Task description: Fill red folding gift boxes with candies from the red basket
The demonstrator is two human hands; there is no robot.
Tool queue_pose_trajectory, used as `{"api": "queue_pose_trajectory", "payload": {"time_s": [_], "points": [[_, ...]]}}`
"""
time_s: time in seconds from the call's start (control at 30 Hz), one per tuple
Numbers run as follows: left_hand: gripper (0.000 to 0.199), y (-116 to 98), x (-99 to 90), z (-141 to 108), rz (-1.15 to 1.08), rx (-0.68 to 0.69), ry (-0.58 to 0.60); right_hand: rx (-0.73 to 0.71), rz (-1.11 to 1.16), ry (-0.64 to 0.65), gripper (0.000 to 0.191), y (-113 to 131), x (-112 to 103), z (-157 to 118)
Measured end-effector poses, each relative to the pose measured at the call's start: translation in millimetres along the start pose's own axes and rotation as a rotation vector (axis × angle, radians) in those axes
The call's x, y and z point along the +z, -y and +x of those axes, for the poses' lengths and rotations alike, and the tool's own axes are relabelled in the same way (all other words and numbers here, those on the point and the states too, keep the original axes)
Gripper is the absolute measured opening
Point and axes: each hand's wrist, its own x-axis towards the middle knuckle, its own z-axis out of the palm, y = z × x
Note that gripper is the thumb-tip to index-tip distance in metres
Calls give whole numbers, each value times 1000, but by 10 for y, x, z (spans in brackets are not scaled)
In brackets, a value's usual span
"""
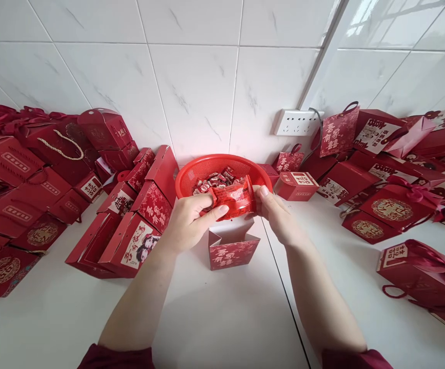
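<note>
Between my two hands is a shiny red wrapped packet (233,200) with crimped ends. My left hand (191,218) grips its left end, thumb laid across the front. The fingers of my right hand (274,210) pinch the right end. Just below the packet, a small red patterned gift box (233,254) stands upright with its top open; its inside is mostly hidden. Behind my hands sits a red plastic basket (191,171) holding many small wrapped candies (215,181), partly covered by the packet and my fingers.
On the left, red gift boxes (26,205) are stacked, with open-topped boxes (109,246) nearer the basket. More red boxes (393,200) crowd the right side, and one ribboned box (424,271) lies closer. A power strip (297,123) is against the tiled wall. A dark seam crosses the white table (222,318).
</note>
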Motion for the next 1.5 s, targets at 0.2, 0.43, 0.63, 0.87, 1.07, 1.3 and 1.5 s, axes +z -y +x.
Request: {"api": "queue_pose_trajectory", "payload": {"time_s": [0.2, 0.43, 0.63, 0.87, 1.07, 1.3, 1.5], "points": [[21, 92, -5, 37, -2, 127, -91, -1, 41, -16, 62, -22, -71, 27], [24, 68, -3, 93, 57, 392, -71, 96, 142, 158, 36, 45, 20, -21], [42, 72, 39, 75, -204, -21, -203, -50, 217, 59, 42, 19, 140, -8], [35, 85, -92, 52, -276, 84, -53, -245, 139, -89, 36, -43, 203, -5], [15, -21, -89, 8, -56, 97, -90, -307, 153, -16, 33, -41, 228, -24], [13, -11, -87, 11, -14, 109, -40, -116, 94, 163, 20, 35, 223, -50], [35, -50, -41, 0, 23, 48, 91, -297, 99, 5, 27, -8, 219, -51]]}}
